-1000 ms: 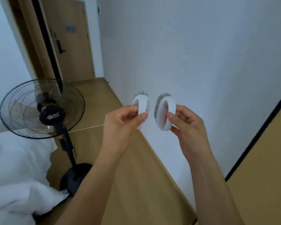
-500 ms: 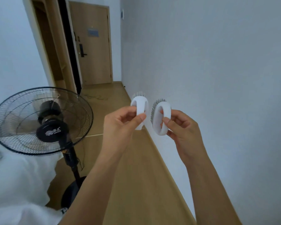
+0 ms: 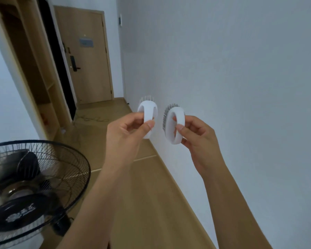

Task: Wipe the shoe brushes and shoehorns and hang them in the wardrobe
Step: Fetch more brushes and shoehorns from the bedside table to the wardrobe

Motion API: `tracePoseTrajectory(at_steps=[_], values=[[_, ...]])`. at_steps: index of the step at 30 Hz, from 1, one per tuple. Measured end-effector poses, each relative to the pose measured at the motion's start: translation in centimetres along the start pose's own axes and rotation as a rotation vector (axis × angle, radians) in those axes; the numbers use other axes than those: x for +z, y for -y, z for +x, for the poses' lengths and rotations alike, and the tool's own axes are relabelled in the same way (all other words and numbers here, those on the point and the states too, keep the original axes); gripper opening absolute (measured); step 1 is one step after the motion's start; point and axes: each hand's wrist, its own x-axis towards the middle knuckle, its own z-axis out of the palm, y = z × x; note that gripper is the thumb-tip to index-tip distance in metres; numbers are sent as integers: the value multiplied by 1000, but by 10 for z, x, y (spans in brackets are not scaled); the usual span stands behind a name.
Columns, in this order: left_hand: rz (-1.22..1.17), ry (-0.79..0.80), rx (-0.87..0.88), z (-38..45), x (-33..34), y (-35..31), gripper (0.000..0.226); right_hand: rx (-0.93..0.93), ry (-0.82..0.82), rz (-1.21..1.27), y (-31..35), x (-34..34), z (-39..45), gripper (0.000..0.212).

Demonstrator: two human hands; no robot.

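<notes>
Each hand pinches a round white shoe brush by its loop handle: left hand (image 3: 127, 130) on the left brush (image 3: 148, 115), right hand (image 3: 196, 135) on the right brush (image 3: 175, 125), held apart. The open wardrobe (image 3: 34, 72) lies ahead-left, nearer the left hand.

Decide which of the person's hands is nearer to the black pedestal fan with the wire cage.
Left. The left hand sits up and right of the black pedestal fan; the right hand is further right, by the wall.
</notes>
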Motion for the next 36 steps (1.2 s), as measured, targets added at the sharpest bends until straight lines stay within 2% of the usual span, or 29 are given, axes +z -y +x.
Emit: tracePoseTrajectory(at_steps=[11,21,28,36], values=[[87,-84,7,116,-7,93,15,8,116,41,-79,45,147,22],[201,-166,21,273,23,202,22,28,242,75,-154,58,354,22],[242,-198,20,369,33,275,18,35,255,40,-201,73,469,22],[261,-218,-13,472,8,381,22,39,248,-18,-280,106,585,22]])
